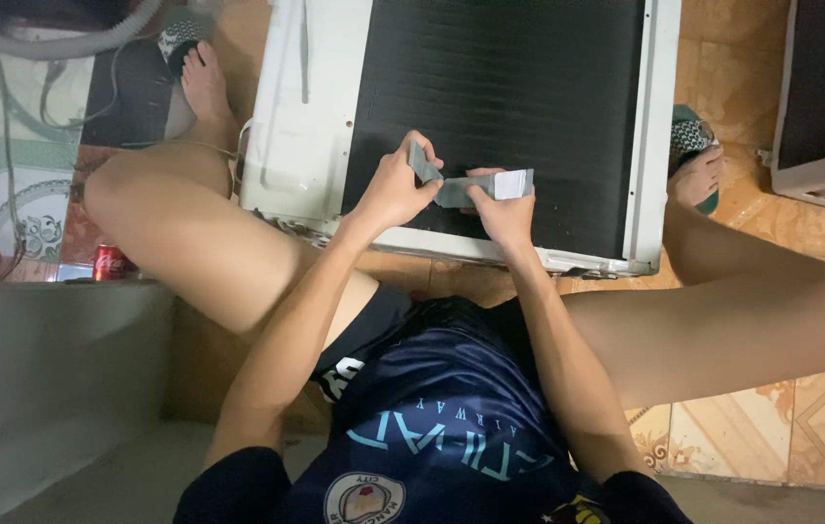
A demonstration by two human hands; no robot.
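Note:
My left hand [395, 186] and my right hand [500, 213] meet over the black fin grid of a white air-conditioner unit [296, 136] that lies between my bare legs. Both hands grip one flat grey tool [459, 186] with a pale, comb-like end on the right. The left hand pinches its dark grey left end. Closed around the middle, the right hand presses the tool against the black fins [500, 87] near the unit's front edge.
A red drink can [108, 262] stands on the floor at left, beside cables and a grey hose [53, 47]. Another white unit [824, 107] sits at the far right. Patterned orange tiles [820, 427] cover the floor. A grey ledge [44, 369] lies at lower left.

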